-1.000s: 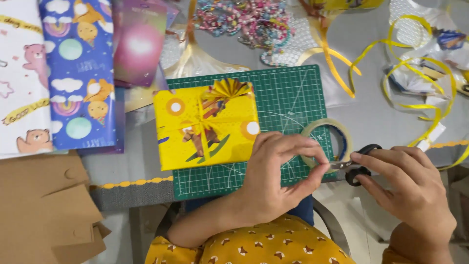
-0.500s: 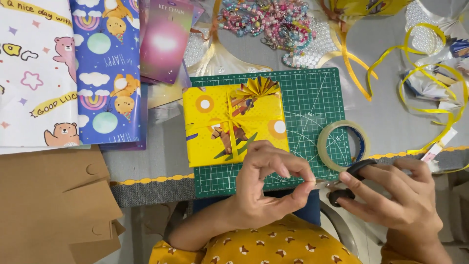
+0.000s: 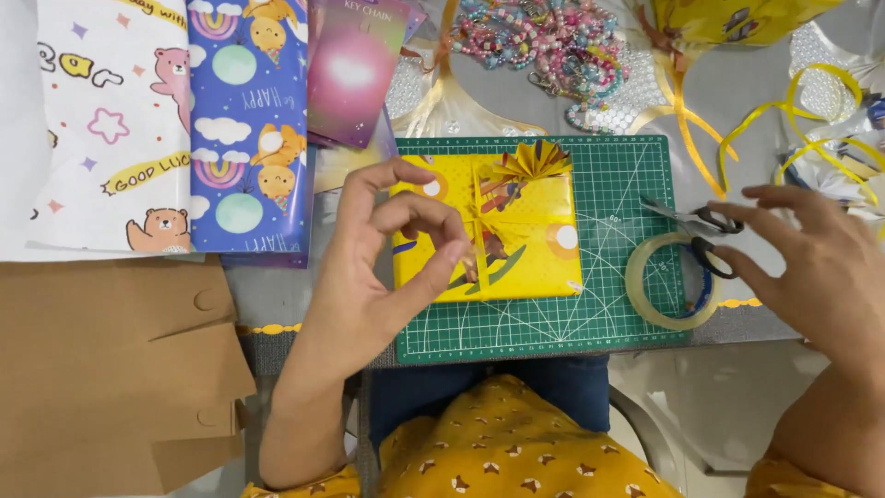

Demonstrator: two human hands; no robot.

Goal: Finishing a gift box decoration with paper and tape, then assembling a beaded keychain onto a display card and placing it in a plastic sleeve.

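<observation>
A gift box [image 3: 530,242] wrapped in yellow patterned paper lies on a green cutting mat [image 3: 553,318], with a yellow fan-shaped bow [image 3: 533,160] at its top. My left hand [image 3: 383,267] hovers over the box's left edge, thumb and forefinger pinched together; whether clear tape is between them cannot be seen. My right hand [image 3: 816,267] is at the right with fingers spread and holds nothing. Black-handled scissors [image 3: 705,226] lie just left of its fingertips, across a roll of clear tape [image 3: 666,284] on the mat's right edge.
Sheets of wrapping paper, white with bears [image 3: 101,138] and blue with rainbows [image 3: 244,129], lie at the left beside a pink card [image 3: 355,69]. Brown cardboard [image 3: 111,378] sits front left. Bead strings [image 3: 535,37] and yellow ribbon curls [image 3: 811,120] fill the back.
The view has shifted. My right hand has let go of the scissors, which now lie on the tape roll. My left hand has moved from the tape roll over to the box's left side.
</observation>
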